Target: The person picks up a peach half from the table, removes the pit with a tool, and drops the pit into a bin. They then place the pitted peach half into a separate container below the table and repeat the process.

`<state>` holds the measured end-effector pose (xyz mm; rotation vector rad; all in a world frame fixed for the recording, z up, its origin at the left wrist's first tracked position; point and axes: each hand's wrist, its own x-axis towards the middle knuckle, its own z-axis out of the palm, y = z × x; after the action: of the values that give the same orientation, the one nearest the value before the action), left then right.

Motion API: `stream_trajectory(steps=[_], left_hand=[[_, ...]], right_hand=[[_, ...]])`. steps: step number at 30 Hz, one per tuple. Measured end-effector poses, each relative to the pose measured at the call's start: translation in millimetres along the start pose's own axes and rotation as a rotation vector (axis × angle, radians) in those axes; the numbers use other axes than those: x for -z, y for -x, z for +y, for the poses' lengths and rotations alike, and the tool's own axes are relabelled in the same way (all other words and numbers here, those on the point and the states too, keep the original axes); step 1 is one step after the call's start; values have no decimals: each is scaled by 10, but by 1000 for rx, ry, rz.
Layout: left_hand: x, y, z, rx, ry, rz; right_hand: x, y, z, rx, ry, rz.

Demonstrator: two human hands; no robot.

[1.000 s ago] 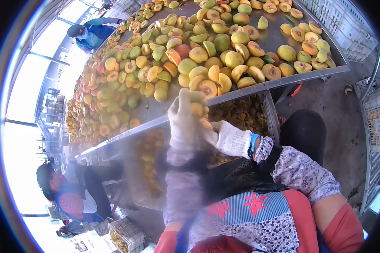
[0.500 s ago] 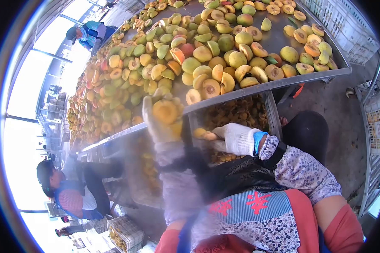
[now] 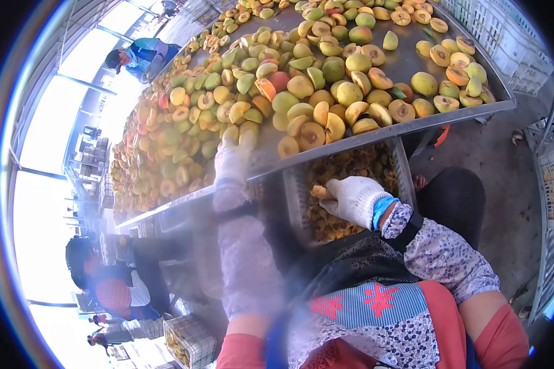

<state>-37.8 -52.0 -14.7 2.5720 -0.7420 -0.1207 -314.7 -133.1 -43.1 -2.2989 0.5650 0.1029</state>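
My left hand [image 3: 231, 161], in a white glove, reaches over the front rim of the metal table [image 3: 375, 133] and touches the near edge of the pile of halved peaches [image 3: 277, 80]. A haze and blur hide its fingers, so its grip does not show. My right hand [image 3: 356, 200], also gloved, is closed around a small tan piece [image 3: 321, 192] whose kind I cannot make out. It hovers above a crate [image 3: 402, 166] under the table edge, which holds brown and yellow fruit scraps [image 3: 351, 161].
Across the table's far left side a person in blue [image 3: 143, 58] leans in. Another person [image 3: 108, 277] sits at the lower left, near a crate of fruit [image 3: 189, 338]. White crates [image 3: 498, 43] are stacked at the upper right, and a metal rack [image 3: 551, 240] stands at the right.
My left hand held a peach half above the table rim; now it is at the pile and that half no longer shows. The yellow piece by my right fingers is gone from view.
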Motion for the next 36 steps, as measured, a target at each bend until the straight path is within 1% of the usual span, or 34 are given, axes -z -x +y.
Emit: stream_trajectory(steps=[3,4,5,6,7,9,10,12,13,16,18,19,21,22,23,25,26,27,28,29,30,31,33,34,36], left_hand=[[-392,-220,9,9,-314,81],[-399,-258,-15,5,-312,81],[-313,-207,25,59,-25,5],[-234,-145,47,114,261,-68],[-174,-80,66,111,259,-67],[-45,105,99,91,1045,-107],[13,233,147,92,1045,-105],[102,613,436,102,1305,-328],[53,708,459,79,1304,-334],[-10,1001,712,129,1333,-335],[-62,1116,787,49,1338,-313],[-92,1123,782,50,1341,-314],[-146,1125,770,-35,1328,-331],[-167,1137,786,24,1361,-325],[-191,1162,809,26,1361,-326],[-239,1209,828,90,1409,-213],[-258,1209,807,93,1408,-212],[-288,1197,776,38,1405,-199],[-316,1185,742,-16,1401,-185],[-336,1166,699,-14,1402,-185],[-349,1143,653,-56,1390,-218],[-356,1131,623,-100,1378,-252],[-322,1180,684,-69,1368,-230],[-305,1196,707,-40,1356,-209],[-291,1191,700,-55,1308,-204]], right_hand=[[-35,-18,82,27,23,41],[-20,-36,69,25,-5,71],[-19,-40,63,24,-35,97],[-26,-25,73,98,-50,185],[-16,-28,49,99,-53,188],[7,-50,-34,135,-201,340],[4,-67,-53,136,-200,338],[-12,-99,-95,223,-324,477],[-10,-99,-130,223,-324,476],[21,-60,-212,231,-351,478],[23,-44,-227,191,-273,419],[16,-52,-221,189,-270,418],[-3,-81,-205,154,-266,367],[1,-78,-215,153,-266,366],[6,-69,-236,163,-328,330],[-49,-71,-271,171,-392,290],[-116,-80,-290,187,-635,243],[-149,-88,-304,201,-878,194],[-155,-89,-304,201,-878,192],[-151,-83,-303,188,-882,147],[-151,-79,-302,175,-885,102],[-213,-101,-284,174,-884,99],[-340,-155,-260,263,-961,138],[-368,-156,-228,263,-961,137],[-273,-108,-229,74,-1050,-142]])
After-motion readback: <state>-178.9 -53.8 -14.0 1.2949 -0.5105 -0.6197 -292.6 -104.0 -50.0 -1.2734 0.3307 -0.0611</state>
